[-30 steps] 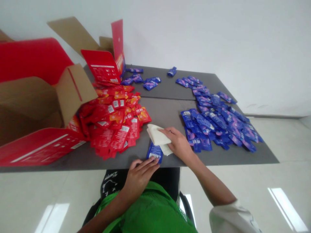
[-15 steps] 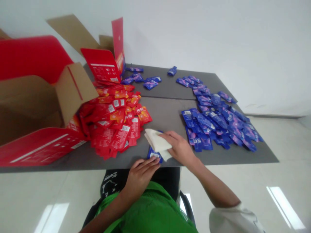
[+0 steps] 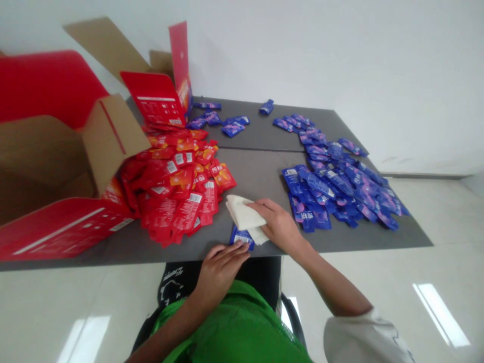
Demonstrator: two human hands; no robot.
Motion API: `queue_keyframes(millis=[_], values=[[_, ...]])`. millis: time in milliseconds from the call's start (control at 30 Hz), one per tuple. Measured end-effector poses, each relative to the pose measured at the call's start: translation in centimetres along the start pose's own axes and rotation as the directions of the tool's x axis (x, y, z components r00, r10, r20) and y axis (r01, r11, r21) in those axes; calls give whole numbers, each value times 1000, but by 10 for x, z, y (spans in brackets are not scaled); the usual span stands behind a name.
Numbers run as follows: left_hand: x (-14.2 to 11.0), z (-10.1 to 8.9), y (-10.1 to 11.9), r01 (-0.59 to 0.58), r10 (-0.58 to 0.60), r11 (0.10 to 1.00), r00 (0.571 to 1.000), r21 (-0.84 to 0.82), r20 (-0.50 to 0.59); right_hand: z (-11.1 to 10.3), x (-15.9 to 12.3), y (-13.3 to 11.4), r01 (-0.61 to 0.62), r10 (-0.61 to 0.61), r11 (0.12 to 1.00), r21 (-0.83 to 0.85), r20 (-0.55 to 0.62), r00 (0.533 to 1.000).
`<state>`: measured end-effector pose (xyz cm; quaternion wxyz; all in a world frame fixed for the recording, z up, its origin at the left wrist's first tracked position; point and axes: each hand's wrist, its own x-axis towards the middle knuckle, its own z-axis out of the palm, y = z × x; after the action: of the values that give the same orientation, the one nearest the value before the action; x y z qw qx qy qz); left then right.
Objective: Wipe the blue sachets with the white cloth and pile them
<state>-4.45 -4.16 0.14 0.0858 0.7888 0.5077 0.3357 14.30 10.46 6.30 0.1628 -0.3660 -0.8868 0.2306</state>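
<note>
A blue packet (image 3: 241, 237) with a white barcode label lies flat near the table's front edge. My left hand (image 3: 220, 264) rests its outstretched fingertips on the packet's lower edge, pressing it to the tabletop. Bunched in my right hand (image 3: 282, 224) is a folded cream cloth (image 3: 244, 212), which lies over the packet's upper part and hides it. To the left of the cloth is a heap of red and orange packets (image 3: 185, 196). On the right spreads a pile of blue packets (image 3: 340, 186).
A large open red carton (image 3: 68, 222) stands on the table's left side, with its flap against the red heap. Behind it is a second open red carton (image 3: 151, 98). Several loose blue packets (image 3: 233, 128) lie toward the back of the grey table (image 3: 257, 171), near a white wall.
The cloth and my right hand have shifted very slightly over the packet. My left hand stays on the packet's lower edge. The whole view has tilted a little.
</note>
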Motion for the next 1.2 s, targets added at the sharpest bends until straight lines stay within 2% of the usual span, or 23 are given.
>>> queue_keyframes(millis=[67,133,233,333,400,500,567,633,733,833,900,1000,1100,1200], values=[[-1,1,-1,17,-17,999,1000,29,-5,8,-21,-12,69,-72,996,53,68,995],[-2,1,-1,29,-30,998,1000,52,6,17,-30,-16,82,-92,994,75,142,986],[1,-1,-1,10,-10,1000,1000,11,27,21,-8,-3,-7,5,1000,17,141,990],[4,-3,0,-19,20,999,1000,-27,15,8,25,15,-122,130,986,-115,65,989],[5,-4,0,-18,18,999,1000,-29,-2,-2,30,16,-117,120,986,-116,16,993],[3,-2,1,2,-2,1000,1000,-18,-6,-3,5,-3,-9,9,1000,8,-8,1000],[1,-1,1,16,-16,1000,1000,21,-4,5,-17,-17,45,-49,998,49,72,996],[0,-1,0,29,-29,998,1000,52,5,15,-27,-23,58,-70,996,74,156,985],[1,-2,-1,23,-23,1000,999,3,24,20,-9,-10,-5,-1,999,34,175,985],[4,-4,0,1,-1,999,1000,-33,11,7,24,10,-113,126,987,-110,118,985],[5,-4,0,2,-2,999,1000,-34,2,-4,32,13,-125,137,982,-140,74,988],[4,-2,1,18,-18,999,1000,-36,-2,-7,10,-3,-18,19,999,-31,37,999],[2,0,0,47,-46,999,998,26,-31,6,-22,-22,65,-74,996,60,146,987],[2,-1,0,45,-44,999,999,28,-9,20,-20,-18,46,-61,995,83,194,979]])
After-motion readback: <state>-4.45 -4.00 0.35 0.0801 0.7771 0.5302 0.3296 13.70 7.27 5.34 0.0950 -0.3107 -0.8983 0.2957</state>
